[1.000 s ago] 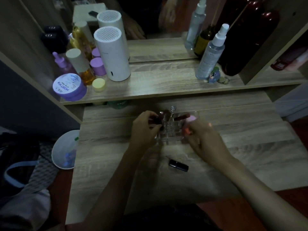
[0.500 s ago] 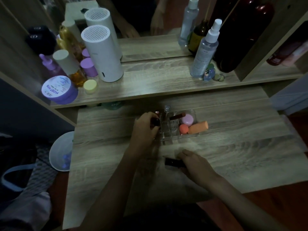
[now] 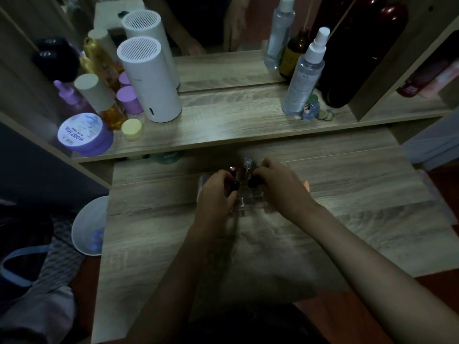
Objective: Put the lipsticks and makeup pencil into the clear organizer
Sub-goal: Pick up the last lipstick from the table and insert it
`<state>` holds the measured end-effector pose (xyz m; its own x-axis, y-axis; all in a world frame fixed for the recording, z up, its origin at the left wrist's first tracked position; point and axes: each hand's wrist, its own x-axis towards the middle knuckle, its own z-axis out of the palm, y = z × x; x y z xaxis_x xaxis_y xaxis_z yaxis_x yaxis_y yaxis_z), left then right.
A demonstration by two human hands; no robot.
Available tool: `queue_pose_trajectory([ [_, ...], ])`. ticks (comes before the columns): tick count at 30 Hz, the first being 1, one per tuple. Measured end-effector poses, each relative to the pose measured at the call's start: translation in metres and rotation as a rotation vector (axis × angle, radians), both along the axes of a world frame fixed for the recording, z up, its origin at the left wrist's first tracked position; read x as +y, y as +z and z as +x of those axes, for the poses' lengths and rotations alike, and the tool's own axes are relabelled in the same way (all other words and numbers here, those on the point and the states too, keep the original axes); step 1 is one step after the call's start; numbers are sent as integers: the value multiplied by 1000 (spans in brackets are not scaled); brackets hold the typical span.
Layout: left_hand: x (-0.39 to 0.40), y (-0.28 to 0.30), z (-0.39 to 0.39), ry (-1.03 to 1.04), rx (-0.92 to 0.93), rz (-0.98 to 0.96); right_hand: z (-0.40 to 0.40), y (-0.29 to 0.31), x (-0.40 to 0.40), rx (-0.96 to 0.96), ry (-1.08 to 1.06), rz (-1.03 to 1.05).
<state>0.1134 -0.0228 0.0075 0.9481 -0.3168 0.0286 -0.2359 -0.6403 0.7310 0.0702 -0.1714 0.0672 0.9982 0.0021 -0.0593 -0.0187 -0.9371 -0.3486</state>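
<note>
The clear organizer [image 3: 244,203] stands on the wooden desk [image 3: 347,219], mostly covered by both hands. My left hand [image 3: 216,192] rests against its left side with fingers closed on a dark lipstick [image 3: 234,186] standing in a slot. My right hand [image 3: 280,184] hovers over the right side, gripping a black lipstick [image 3: 253,182] above the slots. Upright at the organizer's back are a red-tipped lipstick [image 3: 232,168] and a clear-capped tube [image 3: 247,165]. An orange item [image 3: 306,184] peeks out beyond my right hand.
A raised shelf [image 3: 236,127] behind the organizer holds a white cylinder [image 3: 149,80], purple jars [image 3: 84,135], a yellow-lidded jar [image 3: 132,127] and a spray bottle [image 3: 304,75] before a mirror. A white bin [image 3: 89,227] sits on the floor left of the desk.
My right hand picked the black lipstick off the desk in front of the organizer and carried it up over the slots. My left hand stayed at the organizer's left side.
</note>
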Motion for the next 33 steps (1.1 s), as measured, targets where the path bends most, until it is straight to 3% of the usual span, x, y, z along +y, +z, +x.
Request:
queue_pose_trajectory([
  [4, 0, 6, -1, 2, -37, -16, 11, -9, 6, 66, 76, -115],
  [14, -7, 45, 15, -21, -205, -112, 10, -17, 14, 29, 153, -70],
  [21, -17, 47, 34, -264, -132, 43, 7, -28, 14, 45, 165, -4],
  [33, -20, 45, 36, -270, -133, 83, 15, -45, 16, 61, 128, 34],
])
